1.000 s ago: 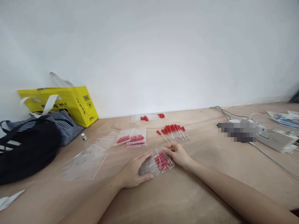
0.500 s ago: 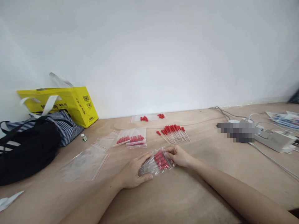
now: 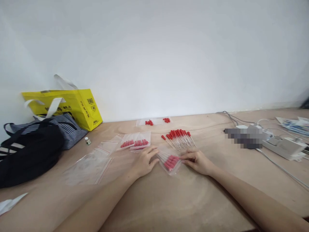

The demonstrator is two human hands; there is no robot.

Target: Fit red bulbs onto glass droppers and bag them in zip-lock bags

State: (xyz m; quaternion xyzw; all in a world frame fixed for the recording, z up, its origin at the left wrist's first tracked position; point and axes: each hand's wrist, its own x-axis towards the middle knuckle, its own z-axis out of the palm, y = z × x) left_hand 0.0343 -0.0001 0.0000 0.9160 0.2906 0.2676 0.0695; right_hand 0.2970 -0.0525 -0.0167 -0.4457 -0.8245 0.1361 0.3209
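A clear zip bag [image 3: 171, 162] of red-bulbed droppers lies between my hands, slightly blurred, its bulbs toward the lower right. My left hand [image 3: 146, 161] is at the bag's left edge, fingers apart. At the bag's right edge, my right hand [image 3: 198, 161] pinches the plastic between thumb and fingers. Behind the bag, loose droppers [image 3: 180, 138] are fanned out with red bulbs pointing away from me. Filled bags [image 3: 140, 141] overlap to the left, and flat transparent bags [image 3: 87, 167] lie farther left.
Near the wall is another bag [image 3: 158, 121] with red bulbs. A yellow bag [image 3: 89, 109], striped bag [image 3: 72, 129] and black bag [image 3: 31, 151] stand left, near a small bottle [image 3: 87, 140]. A power strip [image 3: 285, 145] with cables and some packets [image 3: 294, 125] are right.
The bag between my hands has turned and shifted right. My left hand has moved up and right, and my right hand slightly right.
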